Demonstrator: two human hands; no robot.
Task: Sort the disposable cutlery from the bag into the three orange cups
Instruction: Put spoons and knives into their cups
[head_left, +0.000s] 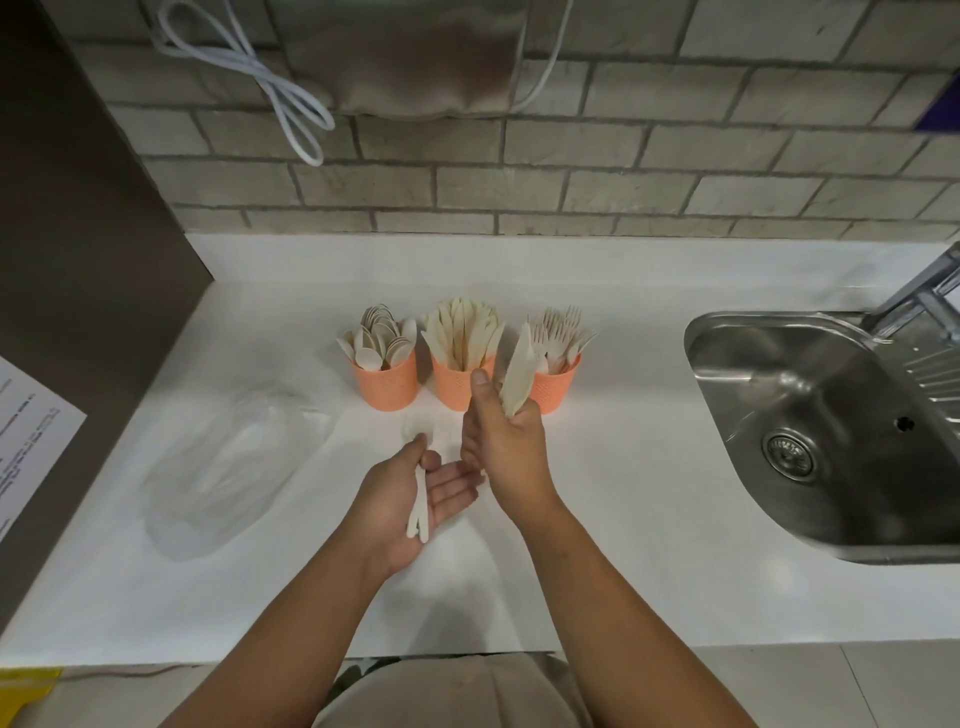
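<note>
The right hand (506, 441) grips knives (517, 374) upright before the knife cup (452, 392), seemingly ready to drop; the left hand (447, 493), short of it, thumb-pins spoons (418, 512).

The only writing in view is a few printed lines on the paper sheet (31, 431) at the far left, and they are too small and blurred to read.

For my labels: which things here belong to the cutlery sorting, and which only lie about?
Job: spoon cup, knife cup, fork cup, plastic bag, spoons in left hand, knives in right hand.
Lying about: sink, tap, paper sheet, white cable.
</note>
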